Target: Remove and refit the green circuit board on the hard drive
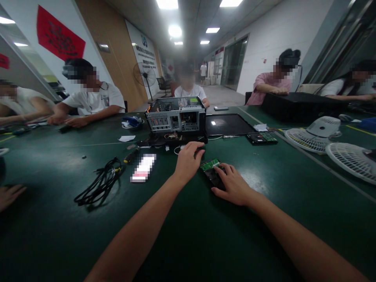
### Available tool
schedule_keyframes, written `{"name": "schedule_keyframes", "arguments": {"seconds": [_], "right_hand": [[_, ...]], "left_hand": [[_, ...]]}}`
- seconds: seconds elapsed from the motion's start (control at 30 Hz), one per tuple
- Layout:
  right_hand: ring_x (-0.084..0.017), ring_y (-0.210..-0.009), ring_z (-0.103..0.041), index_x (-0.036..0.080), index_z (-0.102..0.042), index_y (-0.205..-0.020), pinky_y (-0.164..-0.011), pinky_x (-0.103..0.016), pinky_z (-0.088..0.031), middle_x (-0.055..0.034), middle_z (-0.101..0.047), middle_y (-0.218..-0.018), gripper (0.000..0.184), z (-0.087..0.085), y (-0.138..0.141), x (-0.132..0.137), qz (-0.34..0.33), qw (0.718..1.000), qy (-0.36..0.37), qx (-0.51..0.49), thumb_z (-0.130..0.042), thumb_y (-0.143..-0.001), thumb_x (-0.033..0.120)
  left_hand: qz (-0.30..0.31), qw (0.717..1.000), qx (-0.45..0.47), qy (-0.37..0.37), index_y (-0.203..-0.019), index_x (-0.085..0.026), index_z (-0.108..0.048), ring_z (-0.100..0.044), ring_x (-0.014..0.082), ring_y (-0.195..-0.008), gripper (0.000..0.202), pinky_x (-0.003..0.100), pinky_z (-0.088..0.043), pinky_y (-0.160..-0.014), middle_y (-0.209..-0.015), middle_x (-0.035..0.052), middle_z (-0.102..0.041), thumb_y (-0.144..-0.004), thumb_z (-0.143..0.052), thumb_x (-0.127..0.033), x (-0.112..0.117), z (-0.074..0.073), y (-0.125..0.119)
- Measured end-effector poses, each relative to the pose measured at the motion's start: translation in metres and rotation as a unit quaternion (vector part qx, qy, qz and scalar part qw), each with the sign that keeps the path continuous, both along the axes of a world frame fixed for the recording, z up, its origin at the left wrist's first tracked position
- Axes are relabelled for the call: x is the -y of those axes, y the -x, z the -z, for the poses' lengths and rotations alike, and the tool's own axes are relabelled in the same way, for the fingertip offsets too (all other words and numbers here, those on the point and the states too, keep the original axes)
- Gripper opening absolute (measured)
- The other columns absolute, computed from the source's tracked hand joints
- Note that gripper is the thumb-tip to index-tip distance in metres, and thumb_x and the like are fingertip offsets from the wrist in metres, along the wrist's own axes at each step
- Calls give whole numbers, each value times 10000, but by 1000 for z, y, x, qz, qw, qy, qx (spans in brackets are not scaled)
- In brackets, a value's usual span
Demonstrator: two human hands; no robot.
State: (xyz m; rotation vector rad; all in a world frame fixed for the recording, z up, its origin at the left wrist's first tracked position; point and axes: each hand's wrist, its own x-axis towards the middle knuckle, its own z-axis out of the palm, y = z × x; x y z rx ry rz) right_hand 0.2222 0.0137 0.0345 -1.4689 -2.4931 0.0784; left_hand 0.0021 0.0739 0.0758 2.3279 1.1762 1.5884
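My right hand point(235, 185) lies over a hard drive point(212, 172) with a green circuit board, on the green table. Its thumb is at the near edge and a finger rests on top. To the left, my left hand point(188, 161) hovers with bent fingers, thumb and fingertips apart, and I make out nothing held between them. Just beyond it stands an opened computer case point(176, 119), its metal frame and inner parts showing. A second hard drive point(262, 138) sits farther right, beside a black side panel point(229, 124) lying flat.
Left of my arms are a coiled black cable point(101, 182), a lit phone point(143, 167) and a yellow-and-black screwdriver point(131, 156). White fan parts point(310, 135) stand at right. Co-workers sit around the table; another person's hand point(11, 197) rests at the left edge.
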Motion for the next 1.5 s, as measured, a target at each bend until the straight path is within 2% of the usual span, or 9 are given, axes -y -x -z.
{"name": "schedule_keyframes", "arguments": {"seconds": [0.17,0.27,0.5,0.7,0.93,1.17,1.33,1.5], "right_hand": [[-406,-1322,-420,168,-431,-1514,-1078,-554,-401,-203,-431,-1492,798,3,-1,-1,-2,1000,-10,-4,-601,-868,606],[-406,-1324,-419,183,-427,-1516,-1077,-557,-400,-197,-435,-1490,800,4,-1,-1,-1,1000,-9,-8,-608,-864,608],[-407,-1330,-415,163,-430,-1511,-1090,-555,-392,-206,-432,-1493,804,2,-1,0,-3,1000,-6,-6,-605,-866,611],[-404,-1331,-416,162,-433,-1508,-1090,-546,-397,-202,-432,-1493,797,1,-1,1,0,1000,-5,-2,-590,-873,617],[-417,-1344,-401,177,-426,-1523,-1090,-573,-387,-199,-426,-1511,798,3,-1,0,1,1000,-4,-3,-577,-877,620],[-428,-1402,-363,188,-393,-1554,-1114,-577,-366,-147,-279,-1655,830,3,-2,0,0,1000,10,1,-579,-876,630],[-438,-1400,-372,151,-362,-1573,-1118,-586,-365,-150,-305,-1651,859,-1,-1,0,0,999,34,4,-565,-885,624],[-439,-1403,-371,172,-366,-1573,-1105,-588,-371,-150,-309,-1650,857,2,-3,-1,-4,1000,26,1,-567,-879,633]], "left_hand": [[-10,999,27,30,-1120,-233,-652,-707,188,-863,283,355,-590,-831,-1029,22,-726,-872,-774,-289,1,3,-4],[-13,998,44,37,-1062,-228,-648,-702,192,-864,271,355,-595,-812,-966,21,-715,-856,-791,-331,3,3,-5],[-25,999,41,19,-1011,-219,-662,-664,188,-954,149,325,-600,-797,-1035,41,-652,-893,-742,-261,5,0,-3],[-36,999,11,5,-1110,-225,-660,-685,192,-920,200,361,-593,-855,-1063,40,-699,-916,-712,-226,2,2,-1],[-31,999,-13,-15,-1177,-227,-629,-694,223,-1064,230,406,-584,-944,-1145,62,-713,-953,-644,-182,0,6,-1],[-34,999,-37,-7,-1158,-234,-600,-703,244,-1123,216,426,-582,-973,-1246,68,-711,-961,-606,-146,1,4,-1],[-19,1000,-19,10,-1150,-232,-555,-706,245,-1131,211,425,-602,-951,-1294,85,-690,-960,-610,-159,2,6,-4],[23,998,45,41,-1106,-221,-514,-693,242,-1158,308,431,-606,-963,-1277,98,-678,-898,-740,-238,2,11,-8]]}}
